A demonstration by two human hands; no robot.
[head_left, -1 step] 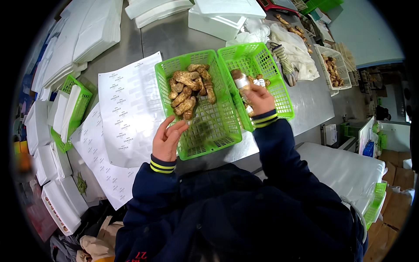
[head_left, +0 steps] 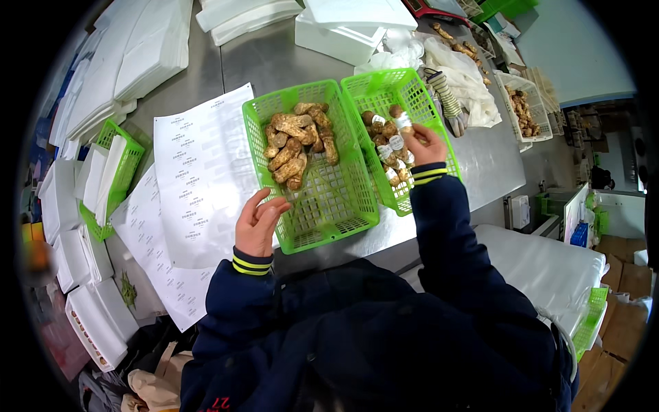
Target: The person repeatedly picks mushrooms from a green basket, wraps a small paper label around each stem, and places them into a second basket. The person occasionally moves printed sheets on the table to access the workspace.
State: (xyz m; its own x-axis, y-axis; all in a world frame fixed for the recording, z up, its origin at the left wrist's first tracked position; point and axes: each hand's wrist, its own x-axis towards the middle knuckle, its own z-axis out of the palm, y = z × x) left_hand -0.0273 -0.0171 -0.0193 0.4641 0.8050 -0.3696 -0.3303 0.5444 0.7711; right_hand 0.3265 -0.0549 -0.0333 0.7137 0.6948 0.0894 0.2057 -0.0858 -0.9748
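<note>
My right hand (head_left: 427, 145) holds a brown-capped mushroom (head_left: 401, 119) with a white label band round its stem. It is over the smaller green basket (head_left: 449, 161), among several other mushrooms (head_left: 390, 152) banded in white. My left hand (head_left: 259, 221) holds nothing that I can see; its fingers are loosely bent and apart, beside the near left rim of the larger green basket (head_left: 329, 237). In that basket's far part is a pile of unbanded brown mushrooms (head_left: 292, 134).
Sheets of printed labels (head_left: 199, 172) lie left of the baskets. White foam boxes (head_left: 336, 41) stand at the back. A striped glove (head_left: 447, 96) and white plastic (head_left: 473, 96) lie at the right. Another basket of mushrooms (head_left: 539, 82) is farther right.
My right hand has shifted right, and the banded mushroom is tilted differently; more banded mushrooms show in the smaller basket. My left hand has drawn slightly left and down.
</note>
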